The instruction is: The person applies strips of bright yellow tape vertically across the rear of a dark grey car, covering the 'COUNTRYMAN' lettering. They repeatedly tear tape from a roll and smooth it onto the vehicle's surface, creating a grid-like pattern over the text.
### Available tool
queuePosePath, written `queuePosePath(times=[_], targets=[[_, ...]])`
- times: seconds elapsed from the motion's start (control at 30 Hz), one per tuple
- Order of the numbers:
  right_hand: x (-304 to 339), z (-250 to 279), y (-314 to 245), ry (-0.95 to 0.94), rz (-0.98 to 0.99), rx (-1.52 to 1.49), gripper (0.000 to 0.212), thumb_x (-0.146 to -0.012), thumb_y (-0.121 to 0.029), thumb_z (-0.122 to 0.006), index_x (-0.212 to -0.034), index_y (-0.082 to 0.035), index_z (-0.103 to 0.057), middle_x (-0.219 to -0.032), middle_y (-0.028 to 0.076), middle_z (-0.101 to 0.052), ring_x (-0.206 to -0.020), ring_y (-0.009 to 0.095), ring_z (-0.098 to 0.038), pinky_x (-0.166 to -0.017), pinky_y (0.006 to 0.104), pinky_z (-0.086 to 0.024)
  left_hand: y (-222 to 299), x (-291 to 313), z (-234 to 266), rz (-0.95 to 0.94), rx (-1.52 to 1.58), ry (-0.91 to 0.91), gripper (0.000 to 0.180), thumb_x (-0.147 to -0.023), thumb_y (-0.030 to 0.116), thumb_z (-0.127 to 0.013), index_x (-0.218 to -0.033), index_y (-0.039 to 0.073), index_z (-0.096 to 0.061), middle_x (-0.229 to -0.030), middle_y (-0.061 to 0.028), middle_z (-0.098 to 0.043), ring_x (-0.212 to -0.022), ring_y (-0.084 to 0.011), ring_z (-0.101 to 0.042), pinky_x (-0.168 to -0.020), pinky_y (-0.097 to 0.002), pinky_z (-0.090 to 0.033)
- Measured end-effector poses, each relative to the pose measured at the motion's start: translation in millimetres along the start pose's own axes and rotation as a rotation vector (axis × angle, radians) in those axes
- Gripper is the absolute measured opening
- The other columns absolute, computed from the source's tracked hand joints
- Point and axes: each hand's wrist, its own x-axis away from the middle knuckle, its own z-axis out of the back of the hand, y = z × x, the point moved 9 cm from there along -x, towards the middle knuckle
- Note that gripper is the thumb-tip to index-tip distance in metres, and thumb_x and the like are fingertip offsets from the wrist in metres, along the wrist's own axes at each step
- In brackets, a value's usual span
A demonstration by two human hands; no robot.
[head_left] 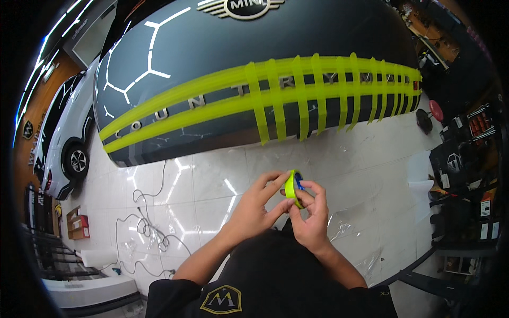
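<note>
A roll of yellow-green masking tape point(289, 187) with a blue inner core is held between my two hands, in front of my body. My left hand point(257, 205) pinches its left side with fingertips and thumb. My right hand point(312, 214) grips the roll from the right, its fingers at the core and lower rim. Beyond the hands is a dark grey car panel point(185, 50) with a row of raised silver letters point(196, 100). Two long tape bands point(175, 98) run above and below the letters. Several short tape strips point(278, 114) cross them from the middle to the right.
A white car point(69, 127) stands at the left. Cables point(151, 228) lie loosely on the shiny tiled floor point(207, 180), near a red and brown box point(78, 225). Clear plastic film point(342, 228) lies at the right. Tools and boxes point(477, 127) line the far right side.
</note>
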Motion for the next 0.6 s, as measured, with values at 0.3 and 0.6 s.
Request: queuePosePath(times=[0.3, 0.6], targets=[[10, 12, -8, -0.033, -0.028, 0.079, 0.053, -0.094, 0.003, -0.069, -0.14, 0.0, -0.043, -0.113, 0.022, -0.075, -0.105, 0.029, -0.076, -0.092, 0.0368, -0.057, 17, 7, 7, -0.343, -0.045, 0.103, 0.047, -0.086, 0.004, -0.081, -0.131, 0.002, -0.068, -0.117, -0.0168, -0.072, -0.098, -0.0323, -0.073, -0.084, -0.0371, -0.059], [-2, -10, -18, -0.083, 0.071, 0.332, 0.051, -0.094, 0.003, -0.069, -0.139, 0.001, -0.045, -0.11, 0.02, -0.076, -0.096, 0.024, -0.076, -0.088, 0.0344, -0.058, 4, -24, 25, -0.24, -0.166, -0.084, 0.021, -0.086, 0.001, -0.078, -0.107, 0.002, -0.076, -0.101, -0.0126, -0.075, -0.089, -0.031, -0.075, -0.078, -0.0359, -0.06]])
